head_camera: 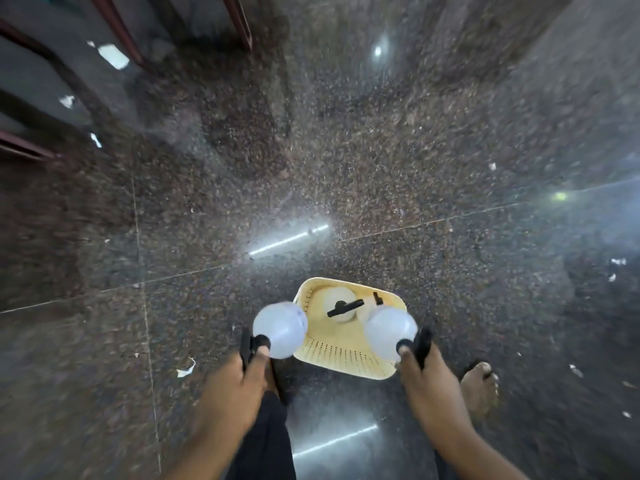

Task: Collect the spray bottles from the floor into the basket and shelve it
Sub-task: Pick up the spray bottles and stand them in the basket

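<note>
Each hand, left hand point(239, 372) and right hand point(424, 367), grips a light, smooth-walled spray bottle point(280, 330) by its trigger neck above the basket point(346, 355).

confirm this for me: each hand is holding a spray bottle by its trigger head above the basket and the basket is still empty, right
Not quite. The head view shows the basket is not empty: at least one spray bottle with a black trigger head already stands inside it. The rest holds: the left hand and the right hand each hold a spray bottle by its trigger head above the basket.
</note>
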